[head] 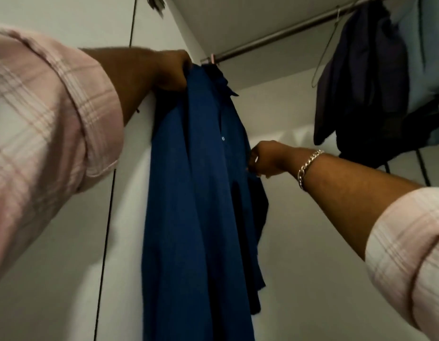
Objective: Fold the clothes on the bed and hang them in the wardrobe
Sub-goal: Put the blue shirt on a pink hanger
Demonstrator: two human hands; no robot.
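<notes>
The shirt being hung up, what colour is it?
The shirt is dark blue, seen in the head view.

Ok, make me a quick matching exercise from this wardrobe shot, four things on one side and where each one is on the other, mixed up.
Things:
1. left hand
2. right hand
3. dark clothes
4. bracelet

Places:
A. hanging from the rail at upper right
B. gripping the top of the blue shirt
C. around the right wrist
D. pinching the blue shirt's right edge, midway down

Pairs: 1-B, 2-D, 3-A, 4-C
</notes>
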